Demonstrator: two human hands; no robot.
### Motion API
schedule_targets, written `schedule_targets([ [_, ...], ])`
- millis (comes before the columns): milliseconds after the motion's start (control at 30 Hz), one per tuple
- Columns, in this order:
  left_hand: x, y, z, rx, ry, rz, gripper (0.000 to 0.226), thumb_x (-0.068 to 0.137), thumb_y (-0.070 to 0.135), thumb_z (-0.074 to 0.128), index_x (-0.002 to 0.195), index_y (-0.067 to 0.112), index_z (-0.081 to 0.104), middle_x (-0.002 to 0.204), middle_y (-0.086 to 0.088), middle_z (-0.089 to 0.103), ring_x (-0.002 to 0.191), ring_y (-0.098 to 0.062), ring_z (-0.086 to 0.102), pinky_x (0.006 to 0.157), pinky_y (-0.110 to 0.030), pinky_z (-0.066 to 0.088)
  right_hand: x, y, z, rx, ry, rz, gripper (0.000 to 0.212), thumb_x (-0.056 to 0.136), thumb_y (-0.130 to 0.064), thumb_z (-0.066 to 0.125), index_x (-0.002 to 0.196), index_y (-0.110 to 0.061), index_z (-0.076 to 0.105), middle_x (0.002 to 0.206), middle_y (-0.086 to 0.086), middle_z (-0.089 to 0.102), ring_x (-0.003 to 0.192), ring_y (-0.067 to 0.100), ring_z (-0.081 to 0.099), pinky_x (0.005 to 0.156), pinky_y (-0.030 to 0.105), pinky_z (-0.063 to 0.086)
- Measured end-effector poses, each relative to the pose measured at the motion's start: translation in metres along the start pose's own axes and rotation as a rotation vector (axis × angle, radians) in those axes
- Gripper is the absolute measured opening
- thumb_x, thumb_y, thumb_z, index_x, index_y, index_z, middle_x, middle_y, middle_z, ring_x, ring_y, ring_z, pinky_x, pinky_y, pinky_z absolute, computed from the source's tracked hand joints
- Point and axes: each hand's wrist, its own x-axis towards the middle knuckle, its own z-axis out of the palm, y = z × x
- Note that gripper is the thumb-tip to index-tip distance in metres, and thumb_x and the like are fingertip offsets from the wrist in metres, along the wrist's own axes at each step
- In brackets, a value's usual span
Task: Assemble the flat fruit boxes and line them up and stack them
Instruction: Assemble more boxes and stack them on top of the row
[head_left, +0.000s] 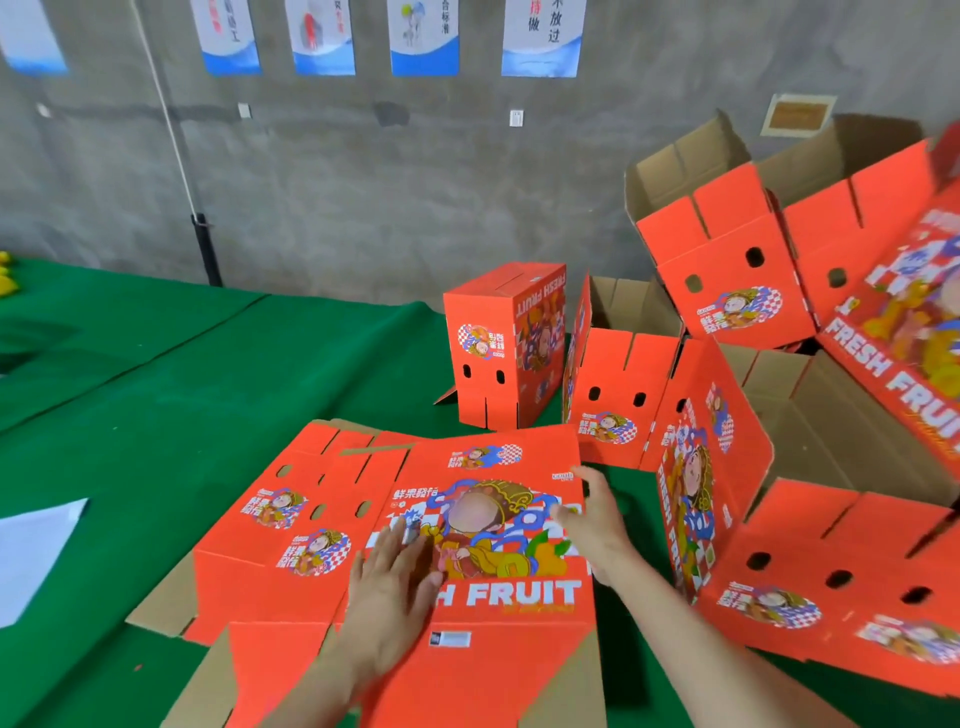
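1. Left hand (395, 587) laid palm-down on flat fruit box (519, 618). Fingers straight, slightly spread, gripping nothing. Covers start of the "FRESH" lettering.
2. Right hand (592, 525) at right edge of same box, thumb over printed face. Motion-blurred; cannot tell whether fingers hook the edge or merely lie against it.
3. Flat fruit box lying printed side up on green cloth (156, 415), directly ahead. Near flaps cut off by bottom of frame.
4. Second flat box (270, 519) underneath, offset to left, brown inner flaps poking out at near-left corner.
5. White sheet (36, 556) on cloth at left, cut by frame edge.
6. Open box (831, 597) close on right, just beside right forearm, crowding that side. Print smeared, lower part out of frame.
7. Half-opened box (618, 395) just behind flat box, flaps up, brown inside showing.
8. Upright closed box (504, 343) beside it on left, standing on end, logo upside down.
9. Heap of tilted open boxes (727, 270) at far right, leaning on one another. Count unclear; outermost cut by frame.
10. Grey wall (363, 182) at back. Posters (426, 36) along top, upper parts cut off, text mostly illegible.
11. Black pole (208, 249) with white cord against wall.
12. Yellow objects (8, 275) at far left edge, mostly out of frame, not identifiable.
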Motion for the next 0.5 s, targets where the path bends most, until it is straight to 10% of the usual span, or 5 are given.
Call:
schedule_targets([
  [200,0.008,0.047,-0.093,-0.198,-0.099,0.241,0.026,0.094,0.022,0.058,0.118,0.019,0.067,0.122,0.008,0.063,0.097,0.018,0.054,0.084,0.002,0.034,-0.004,-0.046,-0.029,0.256,0.042,0.120,0.028,0.095,0.001,0.051,0.120,-0.005,0.061,0.116,0.015,0.062,0.079,0.020,0.061,0.057,0.025,0.054],
  [500,-0.034,0.123,-0.174,-0.020,-0.450,0.538,0.067,0.078,0.048,0.072,0.137,0.023,0.051,0.141,0.012,0.048,0.129,0.001,0.043,0.108,-0.020,0.033,-0.042,-0.062,-0.092,0.268,0.095,0.337,0.027,0.092,-0.004,0.059,0.116,0.007,0.059,0.085,0.010,0.063,0.061,0.018,0.056,0.031,0.015,0.038],
])
